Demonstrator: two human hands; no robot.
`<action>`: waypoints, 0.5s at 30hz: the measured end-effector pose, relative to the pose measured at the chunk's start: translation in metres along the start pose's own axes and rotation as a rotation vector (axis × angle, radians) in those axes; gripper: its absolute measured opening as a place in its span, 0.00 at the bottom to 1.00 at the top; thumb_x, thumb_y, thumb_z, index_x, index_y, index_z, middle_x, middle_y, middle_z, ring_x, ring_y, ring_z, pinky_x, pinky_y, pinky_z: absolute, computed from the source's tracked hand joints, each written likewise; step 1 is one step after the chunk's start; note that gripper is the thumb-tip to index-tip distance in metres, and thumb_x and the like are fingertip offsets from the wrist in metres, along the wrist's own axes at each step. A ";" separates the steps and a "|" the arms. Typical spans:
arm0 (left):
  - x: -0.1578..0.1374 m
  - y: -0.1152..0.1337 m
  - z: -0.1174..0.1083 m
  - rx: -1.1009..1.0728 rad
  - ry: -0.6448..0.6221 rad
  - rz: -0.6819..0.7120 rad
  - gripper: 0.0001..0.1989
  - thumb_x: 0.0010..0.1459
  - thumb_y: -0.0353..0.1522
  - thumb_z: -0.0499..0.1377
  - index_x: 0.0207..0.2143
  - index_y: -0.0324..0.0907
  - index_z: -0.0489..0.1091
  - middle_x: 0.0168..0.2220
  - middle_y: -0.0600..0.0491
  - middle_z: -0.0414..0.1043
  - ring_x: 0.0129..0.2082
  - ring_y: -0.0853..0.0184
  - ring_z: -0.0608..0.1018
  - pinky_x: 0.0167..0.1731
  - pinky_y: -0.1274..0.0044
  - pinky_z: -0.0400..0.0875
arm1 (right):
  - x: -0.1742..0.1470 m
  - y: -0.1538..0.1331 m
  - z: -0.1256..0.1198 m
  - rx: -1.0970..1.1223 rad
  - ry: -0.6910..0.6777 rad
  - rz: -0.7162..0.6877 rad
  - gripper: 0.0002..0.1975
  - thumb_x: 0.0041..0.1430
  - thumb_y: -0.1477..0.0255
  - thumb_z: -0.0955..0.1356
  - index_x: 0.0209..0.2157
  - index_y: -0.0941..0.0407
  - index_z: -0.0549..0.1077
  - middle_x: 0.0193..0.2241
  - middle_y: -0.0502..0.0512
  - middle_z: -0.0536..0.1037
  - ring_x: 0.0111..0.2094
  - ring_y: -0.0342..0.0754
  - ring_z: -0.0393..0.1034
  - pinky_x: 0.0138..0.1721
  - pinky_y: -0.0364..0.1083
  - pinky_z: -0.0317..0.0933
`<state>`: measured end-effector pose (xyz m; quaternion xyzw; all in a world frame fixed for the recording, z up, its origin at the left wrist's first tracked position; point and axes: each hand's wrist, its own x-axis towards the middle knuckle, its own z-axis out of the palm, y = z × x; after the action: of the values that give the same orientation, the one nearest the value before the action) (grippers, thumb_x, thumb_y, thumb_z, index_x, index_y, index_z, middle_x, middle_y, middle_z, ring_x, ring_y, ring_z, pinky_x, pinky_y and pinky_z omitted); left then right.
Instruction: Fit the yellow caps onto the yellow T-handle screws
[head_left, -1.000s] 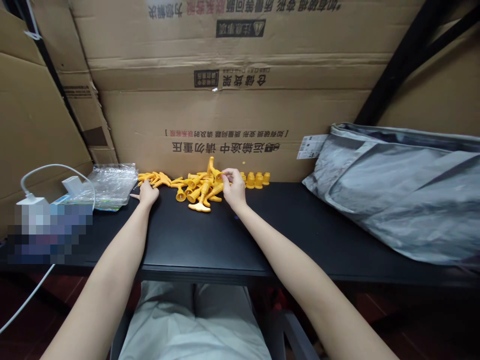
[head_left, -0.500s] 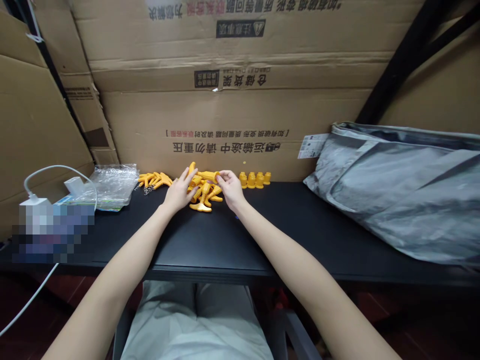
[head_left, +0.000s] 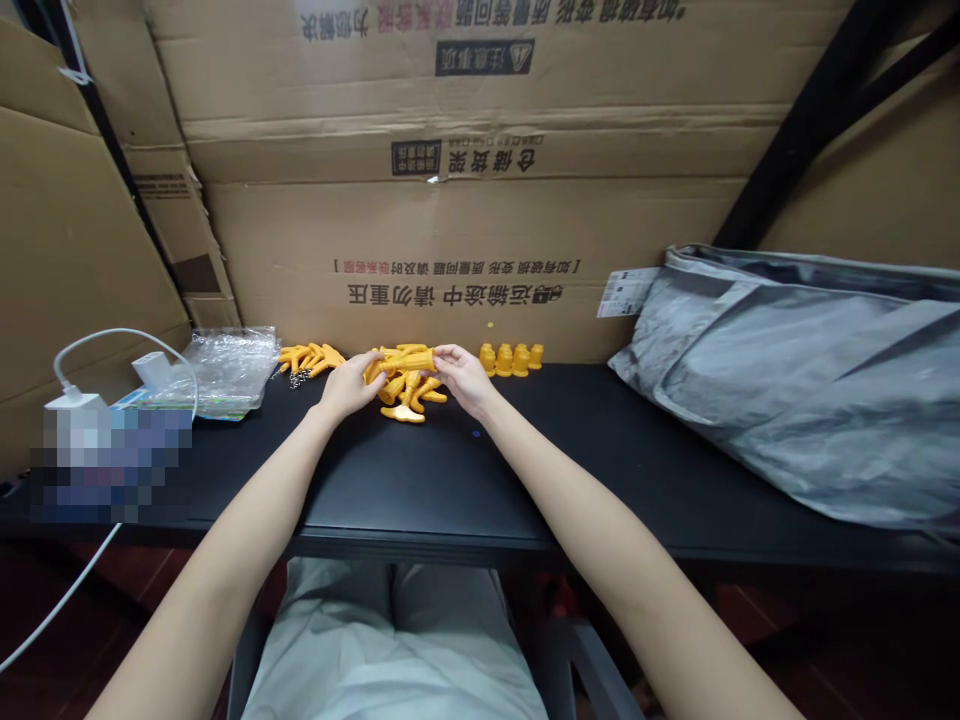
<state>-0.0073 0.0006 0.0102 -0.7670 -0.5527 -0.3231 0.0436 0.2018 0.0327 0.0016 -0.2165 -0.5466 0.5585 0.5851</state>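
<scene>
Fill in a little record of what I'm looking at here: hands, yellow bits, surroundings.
Left-hand grip: on the narrow end of a yellow plastic piece
Right-hand grip: at its wide end
Heap below: yellow T-handled pieces
Left of heap: yellow pieces with metal chains
Right of heap: four yellow bell-shaped cups, standing side by side
Far left: clear plastic packaging
Far right: gray carry bag
Backdrop: cardboard, lettering upside down
Surface: black tabletop

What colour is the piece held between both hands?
The held piece is yellow-orange, best seen in the head view.
</scene>
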 end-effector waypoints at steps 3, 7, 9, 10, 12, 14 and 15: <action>0.000 0.001 -0.001 0.019 0.017 -0.009 0.17 0.56 0.35 0.53 0.48 0.44 0.68 0.44 0.51 0.74 0.41 0.64 0.76 0.41 0.75 0.68 | 0.002 -0.003 -0.004 -0.090 -0.007 0.005 0.13 0.42 0.67 0.75 0.29 0.55 0.71 0.29 0.50 0.77 0.34 0.47 0.73 0.42 0.53 0.69; -0.001 0.005 -0.006 0.131 0.040 -0.088 0.16 0.56 0.34 0.53 0.47 0.45 0.67 0.44 0.51 0.73 0.42 0.61 0.75 0.39 0.75 0.68 | 0.001 -0.006 -0.005 -0.469 -0.011 -0.069 0.11 0.52 0.62 0.68 0.31 0.55 0.72 0.28 0.50 0.76 0.32 0.47 0.72 0.41 0.52 0.67; -0.001 0.008 -0.009 0.186 0.037 -0.117 0.16 0.56 0.34 0.53 0.48 0.45 0.66 0.44 0.50 0.72 0.42 0.60 0.75 0.38 0.74 0.68 | -0.004 -0.008 -0.004 -0.743 -0.051 -0.172 0.13 0.56 0.60 0.66 0.35 0.55 0.73 0.31 0.52 0.77 0.34 0.49 0.72 0.43 0.52 0.65; -0.001 0.010 -0.010 0.211 0.033 -0.126 0.16 0.57 0.34 0.53 0.48 0.45 0.66 0.45 0.49 0.72 0.42 0.60 0.76 0.37 0.74 0.68 | -0.007 -0.009 -0.003 -0.884 -0.074 -0.233 0.14 0.56 0.60 0.66 0.37 0.55 0.73 0.33 0.54 0.78 0.37 0.51 0.72 0.44 0.53 0.63; -0.002 0.014 -0.010 0.253 0.029 -0.132 0.17 0.58 0.34 0.51 0.50 0.44 0.65 0.45 0.48 0.71 0.41 0.60 0.76 0.37 0.74 0.68 | -0.012 -0.012 -0.001 -1.137 -0.100 -0.348 0.17 0.56 0.60 0.67 0.43 0.56 0.71 0.38 0.58 0.78 0.41 0.54 0.71 0.47 0.55 0.60; -0.002 0.017 -0.010 0.279 0.034 -0.120 0.18 0.59 0.34 0.50 0.52 0.44 0.65 0.45 0.47 0.70 0.40 0.60 0.76 0.36 0.74 0.67 | -0.016 -0.015 -0.001 -1.307 -0.096 -0.445 0.18 0.57 0.62 0.67 0.46 0.57 0.70 0.43 0.61 0.76 0.45 0.56 0.70 0.49 0.56 0.57; -0.002 0.019 -0.009 0.286 0.037 -0.110 0.19 0.59 0.34 0.50 0.52 0.43 0.64 0.46 0.47 0.70 0.40 0.60 0.76 0.36 0.74 0.67 | -0.017 -0.016 -0.001 -1.355 -0.095 -0.483 0.18 0.58 0.63 0.67 0.47 0.57 0.70 0.45 0.62 0.76 0.47 0.56 0.69 0.50 0.57 0.55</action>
<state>0.0047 -0.0119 0.0220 -0.7155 -0.6333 -0.2568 0.1450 0.2130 0.0136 0.0086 -0.3807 -0.8304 -0.0394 0.4048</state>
